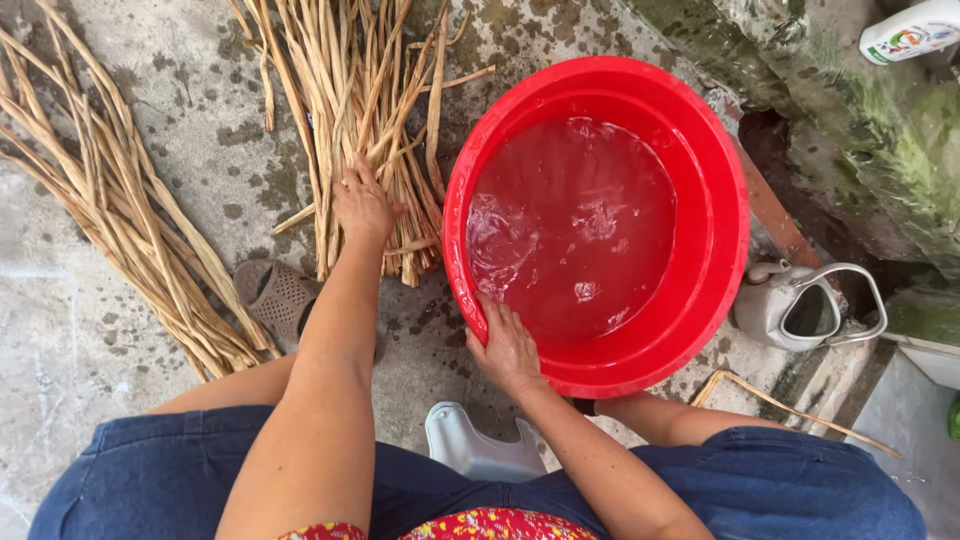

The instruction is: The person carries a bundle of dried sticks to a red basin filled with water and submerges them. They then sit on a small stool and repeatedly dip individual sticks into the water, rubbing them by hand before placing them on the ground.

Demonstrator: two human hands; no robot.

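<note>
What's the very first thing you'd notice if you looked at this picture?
The big red basin full of water, right of the middle, catches the eye first; the right hand grips its near rim. Next come the long tan stalks lying on the wet concrete ground to the basin's left, with the left hand pressed flat on them. A small grey jug stands at the basin's right.

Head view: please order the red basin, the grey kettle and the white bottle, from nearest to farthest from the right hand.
From the right hand:
1. Red basin: touched at its near rim.
2. Grey kettle: right of the basin.
3. White bottle: top right corner.
</note>
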